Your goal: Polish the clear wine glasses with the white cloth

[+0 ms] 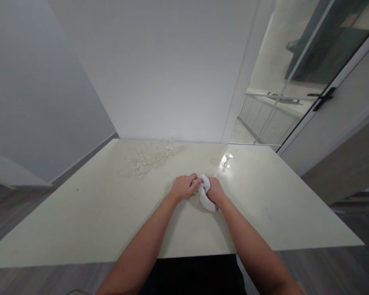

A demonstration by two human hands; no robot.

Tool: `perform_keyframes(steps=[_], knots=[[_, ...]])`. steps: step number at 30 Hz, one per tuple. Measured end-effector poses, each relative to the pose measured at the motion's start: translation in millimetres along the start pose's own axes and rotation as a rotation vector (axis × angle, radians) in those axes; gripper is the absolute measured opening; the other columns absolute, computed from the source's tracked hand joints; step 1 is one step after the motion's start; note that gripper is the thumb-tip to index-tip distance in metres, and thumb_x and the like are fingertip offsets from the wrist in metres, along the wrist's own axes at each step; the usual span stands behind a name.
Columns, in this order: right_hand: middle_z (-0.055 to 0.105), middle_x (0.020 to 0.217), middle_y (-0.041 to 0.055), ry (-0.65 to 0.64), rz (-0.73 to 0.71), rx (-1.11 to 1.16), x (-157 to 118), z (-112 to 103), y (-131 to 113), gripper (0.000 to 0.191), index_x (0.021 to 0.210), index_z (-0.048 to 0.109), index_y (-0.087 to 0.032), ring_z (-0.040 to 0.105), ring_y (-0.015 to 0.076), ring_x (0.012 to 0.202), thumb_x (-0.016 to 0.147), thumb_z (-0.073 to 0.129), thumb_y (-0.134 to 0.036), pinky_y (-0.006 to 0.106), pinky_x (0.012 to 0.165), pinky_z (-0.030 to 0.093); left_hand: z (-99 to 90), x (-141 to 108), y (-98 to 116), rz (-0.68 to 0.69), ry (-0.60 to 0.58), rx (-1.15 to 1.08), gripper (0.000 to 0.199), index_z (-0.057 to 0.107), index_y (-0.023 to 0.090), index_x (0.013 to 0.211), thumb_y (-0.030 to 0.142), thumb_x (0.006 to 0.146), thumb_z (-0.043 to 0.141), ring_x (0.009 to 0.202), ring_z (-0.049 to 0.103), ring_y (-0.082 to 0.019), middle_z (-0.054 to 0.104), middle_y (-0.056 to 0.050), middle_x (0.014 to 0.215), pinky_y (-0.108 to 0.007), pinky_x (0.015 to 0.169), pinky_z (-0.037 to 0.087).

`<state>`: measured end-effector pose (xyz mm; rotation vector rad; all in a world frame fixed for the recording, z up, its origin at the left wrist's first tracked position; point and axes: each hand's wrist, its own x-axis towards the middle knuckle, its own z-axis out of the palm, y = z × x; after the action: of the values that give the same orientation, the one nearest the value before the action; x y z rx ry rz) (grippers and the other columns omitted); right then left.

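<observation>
Over the middle of the table, my left hand [183, 187] is closed around a clear stemmed glass [196, 190], mostly covered by the fingers. My right hand [215, 190] grips a white cloth [208, 202] and presses it against the glass from the right. A loose end of the cloth hangs down between the hands. Ahead and to the right, one stemmed glass [225, 160] stands upright by itself. Several more clear stemmed glasses [144, 162] are grouped at the back left, their outlines faint against the pale surface.
The pale table [89, 217] has its back edge against a white wall panel [172, 73]. A glazed partition [264, 98] and a door with a black handle [324, 98] are at the right. Grey flooring [320, 268] shows beyond the front edge.
</observation>
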<state>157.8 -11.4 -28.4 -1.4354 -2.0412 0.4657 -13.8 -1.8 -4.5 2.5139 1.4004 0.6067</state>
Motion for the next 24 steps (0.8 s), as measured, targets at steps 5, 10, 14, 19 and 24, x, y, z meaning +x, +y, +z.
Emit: perform_keyframes(steps=[5, 10, 14, 19, 24], knots=[[0.067, 0.085, 0.0066, 0.144, -0.083, 0.476, 2, 7, 6, 0.027, 0.085, 0.063, -0.016, 0.060, 0.0180, 0.078, 0.080, 0.051, -0.039, 0.027, 0.072, 0.046, 2.4, 0, -8, 0.015, 0.091, -0.457, 0.042, 0.052, 0.020, 0.092, 0.059, 0.083, 0.041, 0.059, 0.050, -0.013, 0.053, 0.003, 0.062, -0.024, 0.057, 0.032], [0.063, 0.108, 0.0091, 0.152, -0.107, 0.625, 3, 9, 1, 0.034, 0.106, 0.059, -0.019, 0.059, 0.0187, 0.099, 0.081, 0.051, -0.041, 0.033, 0.094, 0.043, 10.4, 9, -5, -0.004, 0.274, -1.087, 0.064, 0.034, 0.023, 0.104, 0.046, 0.060, 0.075, 0.066, 0.052, -0.009, 0.052, 0.006, 0.074, -0.022, 0.065, 0.039], [0.061, 0.114, 0.0098, 0.053, -0.096, 0.544, 1, 16, -10, 0.045, 0.115, 0.054, -0.019, 0.057, 0.0192, 0.102, 0.073, 0.064, -0.033, 0.035, 0.096, 0.042, 16.6, 15, 0, -0.071, 0.338, -1.333, 0.053, 0.036, 0.022, 0.101, 0.053, 0.069, 0.065, 0.086, 0.057, -0.014, 0.059, -0.006, 0.102, -0.029, 0.078, 0.043], [0.066, 0.092, 0.0068, 0.025, -0.117, 0.503, 4, 27, -6, 0.026, 0.094, 0.061, -0.016, 0.060, 0.0169, 0.082, 0.070, 0.064, -0.028, 0.031, 0.082, 0.048, 20.7, 14, 3, -0.087, 0.262, -1.260, 0.061, 0.044, 0.019, 0.104, 0.068, 0.069, 0.054, 0.099, 0.056, -0.020, 0.054, -0.014, 0.123, -0.032, 0.080, 0.044], [0.068, 0.083, 0.0050, -0.027, -0.133, 0.661, 7, 26, 3, 0.018, 0.078, 0.062, -0.018, 0.061, 0.0178, 0.080, 0.072, 0.062, -0.035, 0.031, 0.080, 0.050, 18.6, 14, 4, -0.124, 0.253, -1.196, 0.060, 0.055, 0.016, 0.096, 0.069, 0.069, 0.053, 0.096, 0.056, -0.021, 0.059, -0.010, 0.106, -0.033, 0.082, 0.044]])
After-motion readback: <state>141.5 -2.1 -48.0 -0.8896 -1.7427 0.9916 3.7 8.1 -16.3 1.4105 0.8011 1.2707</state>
